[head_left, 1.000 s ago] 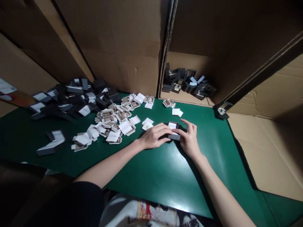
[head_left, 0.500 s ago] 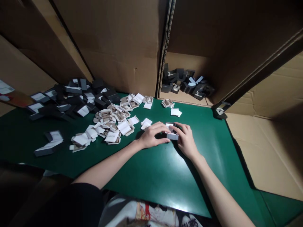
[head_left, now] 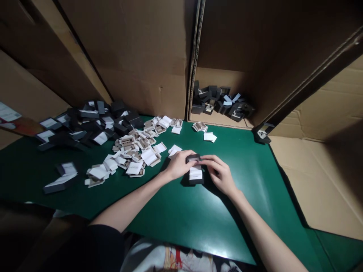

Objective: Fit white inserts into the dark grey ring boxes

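Note:
A small black hinged box (head_left: 196, 181) stands open in front of me, with a white insert showing in its lower half. My left hand (head_left: 179, 165) grips the raised lid from the left, thumb across its inner side. From the right, my right hand (head_left: 222, 174) presses its closed fingertips to the lid's edge near the hinge. Close behind my left hand lie white card inserts (head_left: 174, 150). Farther left is a heap of folded white card inserts (head_left: 136, 151). Another open black box (head_left: 61, 179) rests at the table's left.
Many black boxes (head_left: 85, 121) are piled at the back left against cardboard. More black boxes (head_left: 224, 102) sit inside a cardboard bay, and one black box (head_left: 263, 134) stands by its right corner. A cardboard flap (head_left: 314, 181) covers the right side of the green table (head_left: 170, 211).
The box has come closer and slightly left, and now faces me with its lid raised. My left hand has shifted onto the lid; my right fingers have moved to the lid's edge.

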### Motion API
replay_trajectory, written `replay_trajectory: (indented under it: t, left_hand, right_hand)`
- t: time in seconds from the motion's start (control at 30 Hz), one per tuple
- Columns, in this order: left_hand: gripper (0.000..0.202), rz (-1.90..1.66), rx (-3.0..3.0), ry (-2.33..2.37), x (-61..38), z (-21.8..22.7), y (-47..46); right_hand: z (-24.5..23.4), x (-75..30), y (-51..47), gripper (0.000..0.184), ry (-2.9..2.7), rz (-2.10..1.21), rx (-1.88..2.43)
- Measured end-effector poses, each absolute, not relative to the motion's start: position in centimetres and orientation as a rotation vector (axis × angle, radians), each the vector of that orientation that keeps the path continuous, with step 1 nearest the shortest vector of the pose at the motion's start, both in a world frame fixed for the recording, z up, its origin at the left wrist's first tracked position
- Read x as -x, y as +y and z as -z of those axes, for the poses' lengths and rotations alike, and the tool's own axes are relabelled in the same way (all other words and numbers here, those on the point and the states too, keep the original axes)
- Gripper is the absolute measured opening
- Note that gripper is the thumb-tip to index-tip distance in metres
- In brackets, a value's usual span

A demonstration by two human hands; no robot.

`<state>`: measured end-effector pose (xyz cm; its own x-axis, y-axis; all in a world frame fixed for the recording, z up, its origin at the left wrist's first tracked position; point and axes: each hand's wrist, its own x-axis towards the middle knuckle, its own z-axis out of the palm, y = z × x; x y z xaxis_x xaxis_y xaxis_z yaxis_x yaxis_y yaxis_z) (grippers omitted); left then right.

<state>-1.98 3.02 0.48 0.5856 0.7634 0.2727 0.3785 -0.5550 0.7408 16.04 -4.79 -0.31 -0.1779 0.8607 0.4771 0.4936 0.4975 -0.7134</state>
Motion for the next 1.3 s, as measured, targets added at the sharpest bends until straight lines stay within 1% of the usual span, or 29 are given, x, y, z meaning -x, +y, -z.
replay_trajectory:
  t: [0.07, 0.23, 0.37, 0.47, 0.53, 0.63, 0.77, 0.9, 0.93, 1.0, 1.03, 1.07, 1.13, 1.2, 1.3]
  left_hand:
    - [0.007, -0.762, -2.110, 0.933, 2.4, -1.4, 3.1]
    - [0.015, -0.785, -1.880, 1.075, 5.7, -4.7, 4.2]
    - [0.026, -1.004, -1.726, 1.374, 10.9, -7.6, 7.7]
    - [0.025, -1.175, -1.651, 1.614, 14.9, -9.3, 11.9]
    - [0.029, -1.245, -1.583, 1.803, 16.9, -10.0, 14.7]
    - [0.038, -1.254, -1.549, 1.930, 18.9, -10.2, 17.8]
    - [0.036, -1.237, -1.580, 2.028, 20.0, -9.6, 19.1]
    - [0.054, -1.294, -1.714, 2.076, 20.6, -9.4, 16.8]
    - [0.051, -1.333, -1.795, 2.071, 20.8, -9.4, 15.7]
    - [0.034, -1.411, -2.157, 1.952, 21.3, -9.0, 13.3]
    - [0.025, -1.347, -2.278, 1.910, 21.5, -8.7, 12.0]
    - [0.023, -1.237, -2.346, 1.876, 21.7, -8.2, 10.8]
    - [0.026, -0.995, -2.415, 1.757, 21.7, -7.0, 9.0]
    - [0.032, -0.768, -2.444, 1.650, 21.3, -5.7, 8.0]
    - [0.049, -0.450, -2.491, 1.599, 20.2, -4.0, 7.7]
  right_hand:
    - [0.3, -16.3, -4.7, 0.030, -1.718, -0.524, 1.139]
    - [1.5, -17.7, -3.7, 0.023, -1.485, -0.537, 1.266]
    - [2.3, -18.3, -2.9, 0.022, -1.405, -0.586, 1.325]
    - [2.2, -18.2, -2.7, 0.025, -1.461, -0.603, 1.344]
    - [2.0, -18.1, -2.7, 0.026, -1.506, -0.603, 1.358]
    - [1.9, -18.0, -2.8, 0.027, -1.541, -0.594, 1.366]
    - [1.8, -18.1, -2.8, 0.028, -1.564, -0.591, 1.362]
    - [1.7, -18.1, -2.9, 0.029, -1.583, -0.596, 1.363]
    - [1.7, -18.1, -2.9, 0.029, -1.588, -0.600, 1.364]
    - [1.7, -18.0, -2.9, 0.029, -1.598, -0.608, 1.370]
    - [1.7, -18.0, -2.8, 0.029, -1.604, -0.612, 1.373]
    - [1.7, -18.0, -2.8, 0.029, -1.611, -0.615, 1.377]
    - [1.6, -17.9, -2.8, 0.030, -1.630, -0.615, 1.385]
    - [1.6, -17.9, -2.7, 0.029, -1.649, -0.612, 1.392]
    - [1.7, -17.9, -2.7, 0.029, -1.660, -0.611, 1.400]
